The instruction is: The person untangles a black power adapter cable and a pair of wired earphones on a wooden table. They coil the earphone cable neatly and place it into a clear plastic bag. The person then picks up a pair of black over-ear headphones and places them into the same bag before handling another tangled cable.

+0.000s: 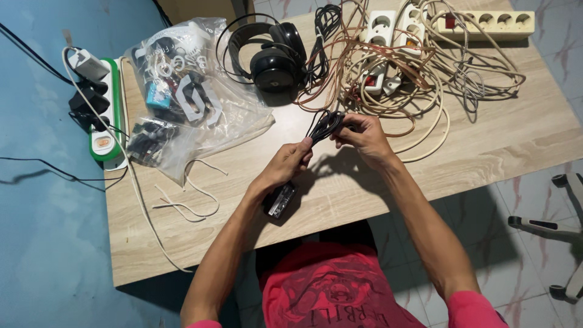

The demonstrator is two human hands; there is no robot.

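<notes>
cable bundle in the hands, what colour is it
Black; the cable bundle shows best in the head view.

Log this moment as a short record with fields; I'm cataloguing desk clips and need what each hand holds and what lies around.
left hand: pinches the black cable; black power adapter below the wrist
right hand: grips the coiled black cable
surface: wooden table
behind the hands: black headphones, tangle of beige cords with white power strips
left side: clear plastic bag of small parts, green and white power strip
</notes>
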